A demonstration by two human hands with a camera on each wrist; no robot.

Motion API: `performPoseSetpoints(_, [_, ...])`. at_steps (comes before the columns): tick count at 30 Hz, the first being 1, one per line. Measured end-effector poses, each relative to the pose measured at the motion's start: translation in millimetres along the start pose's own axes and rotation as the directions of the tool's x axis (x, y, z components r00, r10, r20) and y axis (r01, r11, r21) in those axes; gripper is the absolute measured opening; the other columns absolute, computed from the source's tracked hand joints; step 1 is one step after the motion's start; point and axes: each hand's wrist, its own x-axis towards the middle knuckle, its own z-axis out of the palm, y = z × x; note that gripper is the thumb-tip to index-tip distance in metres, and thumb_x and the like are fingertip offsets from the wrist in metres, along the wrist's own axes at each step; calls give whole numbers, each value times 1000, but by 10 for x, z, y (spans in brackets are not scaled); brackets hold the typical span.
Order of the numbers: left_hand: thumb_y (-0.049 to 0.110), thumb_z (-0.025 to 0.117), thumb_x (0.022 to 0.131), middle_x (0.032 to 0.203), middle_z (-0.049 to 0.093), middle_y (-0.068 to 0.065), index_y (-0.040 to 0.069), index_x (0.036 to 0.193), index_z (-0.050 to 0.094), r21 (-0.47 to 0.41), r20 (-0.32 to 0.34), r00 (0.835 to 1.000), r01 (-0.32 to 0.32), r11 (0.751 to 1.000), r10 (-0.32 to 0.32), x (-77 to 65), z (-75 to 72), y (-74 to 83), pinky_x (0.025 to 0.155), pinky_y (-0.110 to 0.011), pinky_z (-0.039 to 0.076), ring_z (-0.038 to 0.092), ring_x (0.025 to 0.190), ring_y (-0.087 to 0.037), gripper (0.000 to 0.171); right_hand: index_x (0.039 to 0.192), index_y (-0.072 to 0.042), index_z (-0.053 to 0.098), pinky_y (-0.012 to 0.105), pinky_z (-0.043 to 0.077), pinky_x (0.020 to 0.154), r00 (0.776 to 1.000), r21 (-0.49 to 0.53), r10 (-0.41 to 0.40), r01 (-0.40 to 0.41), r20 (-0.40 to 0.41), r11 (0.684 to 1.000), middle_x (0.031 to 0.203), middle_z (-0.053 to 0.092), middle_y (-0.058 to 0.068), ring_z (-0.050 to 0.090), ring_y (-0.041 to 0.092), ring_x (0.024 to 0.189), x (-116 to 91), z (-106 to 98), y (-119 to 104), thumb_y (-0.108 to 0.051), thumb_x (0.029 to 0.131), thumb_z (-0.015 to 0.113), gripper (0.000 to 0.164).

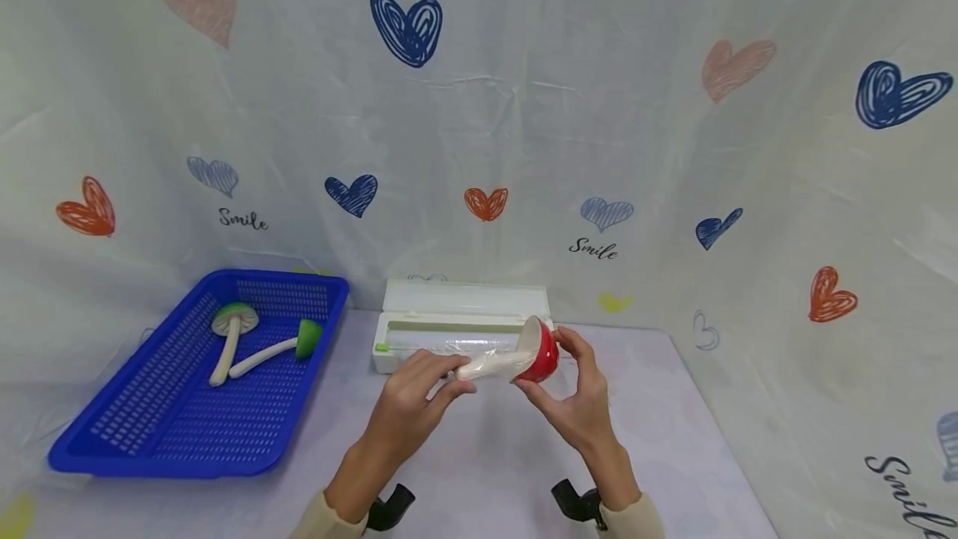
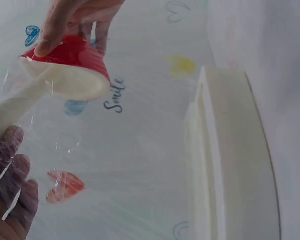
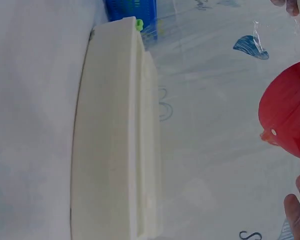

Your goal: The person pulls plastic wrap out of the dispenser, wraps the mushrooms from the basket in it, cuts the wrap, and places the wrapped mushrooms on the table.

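A toy mushroom with a red cap (image 1: 549,358) and white stem (image 1: 490,366) is held tilted above the table, its cap to the right. My left hand (image 1: 410,399) pinches the stem's free end between thumb and fingers. My right hand (image 1: 575,403) grips the cap, thumb below and fingers at its far side. Clear plastic film lies over the stem; in the left wrist view it also covers the left fingers (image 2: 21,170). How far the film reaches round the cap (image 3: 287,110) is hard to tell.
Behind the hands stands a white cling film box (image 1: 383,360) with its lid raised and a film roll (image 1: 449,343) inside. To the left, a blue plastic basket (image 1: 202,468) holds two green-capped toy mushrooms (image 1: 235,321). A heart-printed curtain (image 1: 479,123) hangs behind the table.
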Motion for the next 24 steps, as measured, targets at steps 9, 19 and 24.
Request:
performPoseSetpoints(9, [41, 66, 97, 87, 67, 7, 12, 102, 73, 88, 178, 966, 175, 981, -188, -362, 41, -72, 58, -8, 44, 49, 69, 1, 30, 130, -12, 57, 34, 61, 85, 926, -28, 298, -300, 231, 954, 124, 66, -3, 63, 13, 106, -378, 175, 138, -31, 74, 92, 69])
performPoseSetpoints(19, [30, 75, 93, 78, 65, 9, 12, 95, 75, 373, 363, 731, 454, 809, -577, -789, 215, -351, 59, -27, 50, 55, 66, -4, 18, 127, -18, 60, 33, 53, 80, 745, -182, 511, -482, 428, 857, 109, 62, -6, 54, 14, 103, -497, 519, 303, -56, 79, 83, 65])
performPoseSetpoints(24, [26, 74, 95, 79, 62, 5, 9, 95, 75, 385, 434, 598, 553, 739, -674, -879, 293, -459, 60, -27, 47, 51, 68, -6, 17, 128, -16, 61, 30, 54, 74, 756, -268, 472, -389, 454, 881, 107, 63, -1, 55, 16, 101, -479, 660, 336, -60, 78, 82, 70])
